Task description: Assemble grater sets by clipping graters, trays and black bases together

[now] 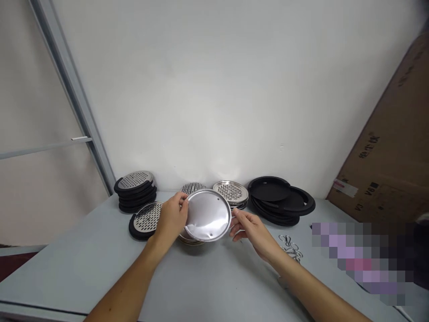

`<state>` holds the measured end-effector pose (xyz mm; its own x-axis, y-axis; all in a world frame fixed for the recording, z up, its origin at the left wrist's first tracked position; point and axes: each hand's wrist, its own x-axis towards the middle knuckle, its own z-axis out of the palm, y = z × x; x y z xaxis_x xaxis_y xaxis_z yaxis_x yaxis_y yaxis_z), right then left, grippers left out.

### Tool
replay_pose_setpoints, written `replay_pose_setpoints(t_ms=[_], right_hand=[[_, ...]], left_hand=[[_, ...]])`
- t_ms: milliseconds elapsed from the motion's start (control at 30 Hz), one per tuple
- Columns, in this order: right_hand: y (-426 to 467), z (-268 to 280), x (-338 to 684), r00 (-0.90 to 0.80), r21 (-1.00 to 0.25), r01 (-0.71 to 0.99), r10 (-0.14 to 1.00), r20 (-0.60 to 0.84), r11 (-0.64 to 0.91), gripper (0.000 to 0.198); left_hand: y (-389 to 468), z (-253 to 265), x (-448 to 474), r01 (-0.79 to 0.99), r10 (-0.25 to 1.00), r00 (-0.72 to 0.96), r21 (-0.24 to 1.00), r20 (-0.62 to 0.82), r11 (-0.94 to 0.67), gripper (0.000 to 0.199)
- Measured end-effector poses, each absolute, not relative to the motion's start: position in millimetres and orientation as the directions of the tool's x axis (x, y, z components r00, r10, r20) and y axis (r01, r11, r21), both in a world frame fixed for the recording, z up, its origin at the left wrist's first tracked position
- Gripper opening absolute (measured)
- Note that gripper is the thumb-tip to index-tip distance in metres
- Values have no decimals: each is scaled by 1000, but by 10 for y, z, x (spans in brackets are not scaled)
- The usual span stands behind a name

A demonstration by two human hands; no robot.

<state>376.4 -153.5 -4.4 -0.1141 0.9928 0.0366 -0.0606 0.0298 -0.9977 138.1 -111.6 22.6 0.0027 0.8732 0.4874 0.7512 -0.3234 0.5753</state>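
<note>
A shiny round metal plate is held up in front of me, its smooth face toward me and two small holes near its rim. My left hand grips it by the left edge. Beside the right edge is my right hand, fingers apart; whether a fingertip touches the rim I cannot tell. Partly hidden under the plate sits a low stack of round metal pieces. Just left of my left hand lies a metal grater disc in a black holder.
Black holders with a grater disc on top are stacked at the back left. More grater discs stand behind the plate. Black round trays are piled at back right, with wire hooks nearer. A cardboard box leans at right.
</note>
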Motion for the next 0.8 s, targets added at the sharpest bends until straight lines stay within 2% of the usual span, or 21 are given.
replay_pose_setpoints(t_ms=[67, 167, 267, 367, 533, 700, 800], right_hand=[[-1512, -9, 3815, -71, -995, -12, 993, 96, 95, 46], [-1462, 47, 3927, -6, -970, 154, 982, 188, 187, 40], [-1415, 91, 4053, -35, -921, 328, 977, 210, 210, 35], [-1386, 109, 4172, -158, -869, 455, 978, 138, 196, 31], [-1351, 61, 4301, -400, -824, 521, 917, -6, 222, 29], [-1323, -30, 4328, -425, -804, 573, 896, -125, 160, 26], [-1314, -77, 4317, -452, -805, 572, 879, -150, 157, 25]], left_hand=[[-1199, 188, 1505, 706, 885, 50, 610, 463, -359, 19], [-1338, 110, 1699, 656, 887, 143, 629, 439, -417, 16], [-1445, 34, 1836, 637, 901, 226, 643, 371, -425, 14], [-1493, -9, 1894, 683, 913, 289, 607, 287, -407, 12], [-1520, 10, 1886, 774, 919, 352, 497, 177, -392, 11], [-1572, 64, 1857, 815, 904, 408, 396, 125, -422, 10], [-1585, 65, 1847, 828, 894, 437, 344, 101, -443, 10]])
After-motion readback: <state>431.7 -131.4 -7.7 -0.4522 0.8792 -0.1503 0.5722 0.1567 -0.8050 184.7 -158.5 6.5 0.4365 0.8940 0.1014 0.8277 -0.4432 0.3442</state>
